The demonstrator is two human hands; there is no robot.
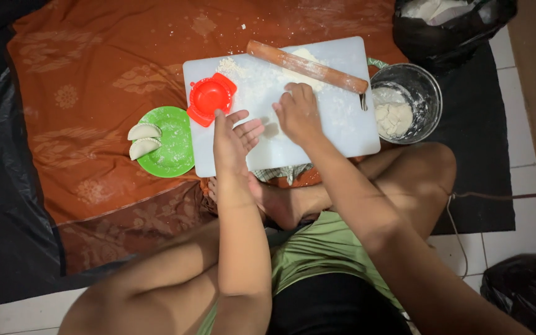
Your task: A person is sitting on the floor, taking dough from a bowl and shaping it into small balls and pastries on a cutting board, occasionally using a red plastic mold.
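A person's right hand [298,111] pressed curled fingers onto floured dough on the white cutting board [348,133], while the open left hand [234,139], fingers spread, hovered just below the red dumpling mould [211,98].

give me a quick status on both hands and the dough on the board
Left hand open, flat over white cutting board. Right hand fingers curled, knuckles down on floured board; whether it holds dough cannot be told. Red dumpling press beside left fingertips, rolling pin beyond right hand.
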